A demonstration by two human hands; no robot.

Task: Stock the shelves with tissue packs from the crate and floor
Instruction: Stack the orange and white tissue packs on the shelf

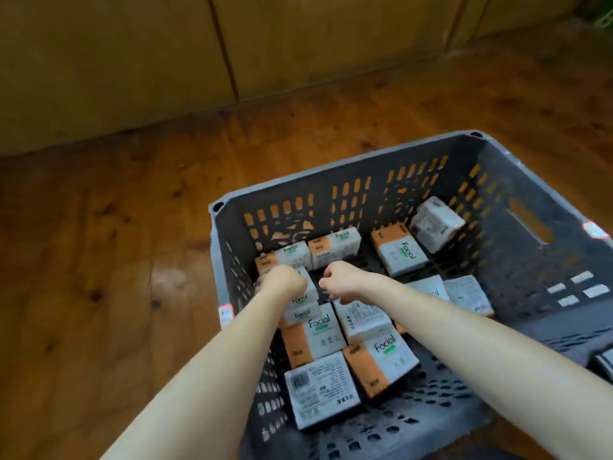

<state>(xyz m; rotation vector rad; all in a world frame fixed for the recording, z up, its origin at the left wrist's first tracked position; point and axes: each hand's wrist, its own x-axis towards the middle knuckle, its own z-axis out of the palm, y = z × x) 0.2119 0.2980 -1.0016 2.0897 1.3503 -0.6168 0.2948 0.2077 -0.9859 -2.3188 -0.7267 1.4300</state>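
A grey plastic crate [348, 161] stands on the wooden floor and holds several white-and-orange tissue packs marked "Facial". Both my arms reach down into it. My left hand [282, 280] is blurred and curls over the top of a tissue pack [301, 297] that stands among others near the crate's left wall. Just to its right, my right hand [341, 277] hovers over a dark gap between packs, fingers curled, with nothing visible in it. More packs lie nearer me [323, 330] and at the crate's far right [436, 224].
The wooden floor [116, 260] spreads to the left of and beyond the crate. Tan cabinet panels [132, 61] run along the back. A further pack's corner shows at the right edge [605, 363], outside the crate.
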